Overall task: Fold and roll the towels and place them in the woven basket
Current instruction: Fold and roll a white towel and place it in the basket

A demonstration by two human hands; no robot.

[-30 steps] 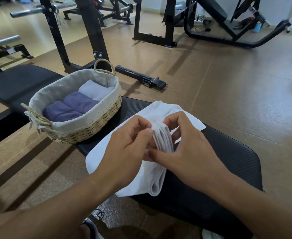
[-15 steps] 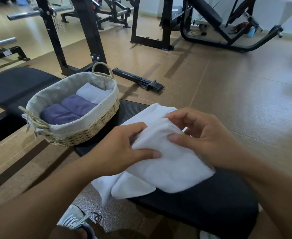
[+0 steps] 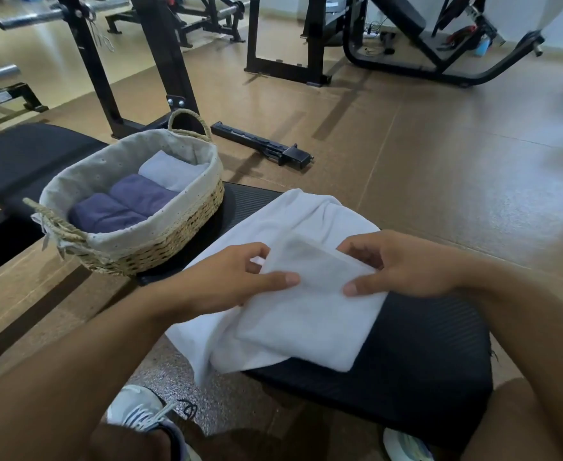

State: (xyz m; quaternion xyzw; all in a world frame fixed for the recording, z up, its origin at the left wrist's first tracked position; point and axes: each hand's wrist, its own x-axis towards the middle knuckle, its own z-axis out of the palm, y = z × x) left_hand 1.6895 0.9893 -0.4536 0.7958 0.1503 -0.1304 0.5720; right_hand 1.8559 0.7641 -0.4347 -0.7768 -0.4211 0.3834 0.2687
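Note:
A white towel lies partly folded on the black bench pad, one flap laid over toward me. My left hand pinches the fold's left edge, thumb on top and fingers curled under. My right hand pinches the right edge the same way. The woven basket with a cloth liner stands on the bench to the left. Inside it lie two rolled purple towels and a pale rolled towel at its far end.
A second black bench stretches out behind the basket. Black rack uprights and a loose black bar stand on the brown floor beyond. More gym machines fill the back. My shoes show below the bench edge.
The bunched towel edge I held upright between both hands has been laid down as a flat fold toward me. My hands have spread apart to its left and right edges.

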